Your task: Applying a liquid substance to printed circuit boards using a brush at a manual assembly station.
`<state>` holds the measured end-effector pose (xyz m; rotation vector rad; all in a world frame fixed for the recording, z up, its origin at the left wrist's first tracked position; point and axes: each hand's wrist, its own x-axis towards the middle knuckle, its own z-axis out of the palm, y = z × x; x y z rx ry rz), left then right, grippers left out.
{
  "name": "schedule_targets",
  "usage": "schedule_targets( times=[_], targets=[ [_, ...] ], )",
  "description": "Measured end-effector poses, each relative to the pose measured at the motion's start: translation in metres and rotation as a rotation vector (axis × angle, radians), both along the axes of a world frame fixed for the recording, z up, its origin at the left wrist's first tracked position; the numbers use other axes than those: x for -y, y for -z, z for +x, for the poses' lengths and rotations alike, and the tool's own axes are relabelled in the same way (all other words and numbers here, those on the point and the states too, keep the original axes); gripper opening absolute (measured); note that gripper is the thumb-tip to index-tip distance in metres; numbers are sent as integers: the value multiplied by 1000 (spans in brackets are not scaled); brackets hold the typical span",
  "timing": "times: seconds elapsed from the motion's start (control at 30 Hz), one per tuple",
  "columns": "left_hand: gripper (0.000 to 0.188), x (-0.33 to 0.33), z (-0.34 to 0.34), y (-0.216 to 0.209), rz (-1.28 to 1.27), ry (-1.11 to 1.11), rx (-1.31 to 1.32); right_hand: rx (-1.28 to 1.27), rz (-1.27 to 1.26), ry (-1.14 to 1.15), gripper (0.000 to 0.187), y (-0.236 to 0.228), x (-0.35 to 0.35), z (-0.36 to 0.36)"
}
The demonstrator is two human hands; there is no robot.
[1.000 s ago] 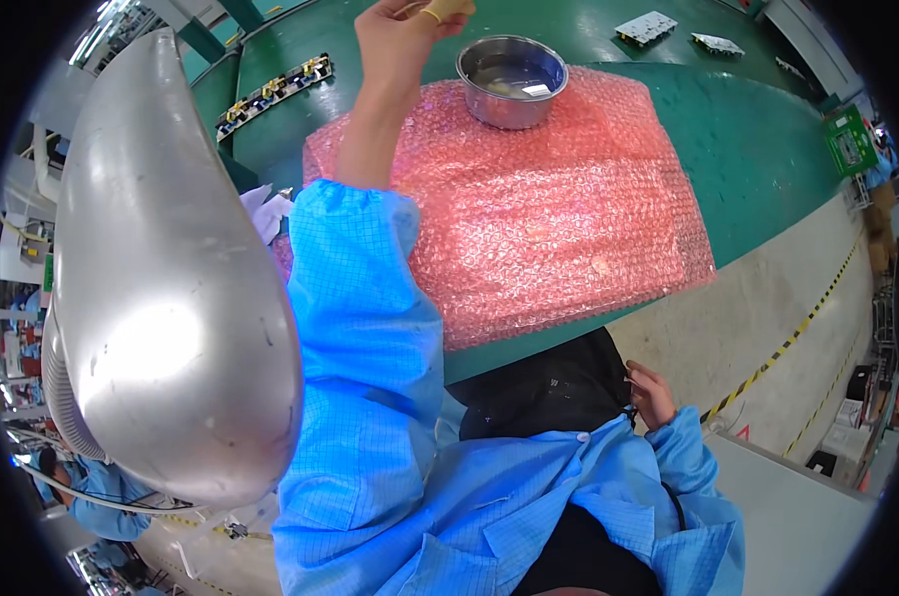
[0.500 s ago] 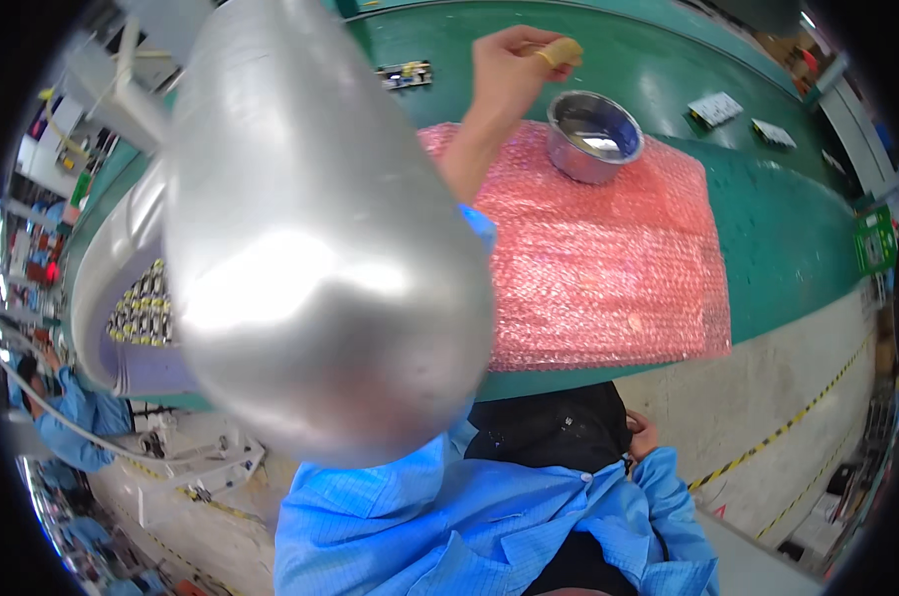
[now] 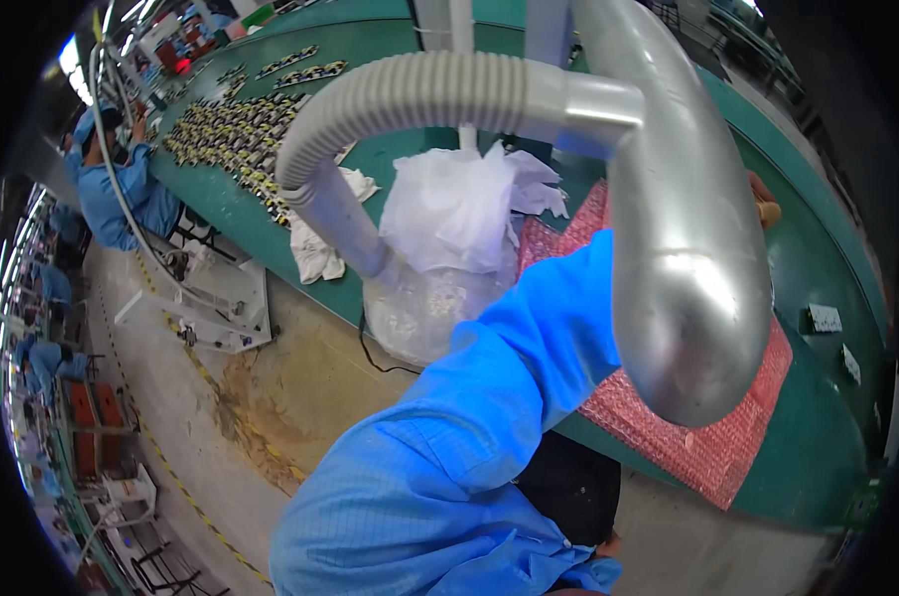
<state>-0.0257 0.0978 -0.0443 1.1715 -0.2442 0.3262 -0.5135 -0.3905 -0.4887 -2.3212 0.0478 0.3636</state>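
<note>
My left arm, in a blue sleeve, reaches forward and right, passing behind a silver metal duct [image 3: 692, 238]. Only a sliver of my left hand [image 3: 763, 202] shows past the duct's right side, with something yellowish at its fingers. Whether it holds anything is hidden. Below the arm and duct lies pink bubble wrap [image 3: 712, 452] on the green table [image 3: 827, 447]. My right hand [image 3: 610, 545] rests low by my lap beside the dark trousers; its fingers are too little seen to judge.
A ribbed grey hose [image 3: 419, 94] arches from the duct down to a clear plastic-wrapped bundle [image 3: 434, 308]. Several rows of circuit boards [image 3: 236, 139] cover the table's left. White cloth [image 3: 315, 248] lies by them. Two small boards [image 3: 825, 318] lie right. Another person [image 3: 117, 189] sits far left.
My view has swung left, bringing the hose, wrapped bundle and board rows into sight. The duct now stands right of centre, covering most of my left hand. The metal bowl is no longer visible.
</note>
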Motion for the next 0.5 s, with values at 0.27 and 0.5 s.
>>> schedule_targets(
  times=[0.27,0.5],
  targets=[
    [20,-71,-14,-38,109,-39,16,-11,80,-309,35,10,-5,87],
    [21,-97,-33,-21,104,-47,110,-300,150,-466,40,15,-23,165]
  ],
)
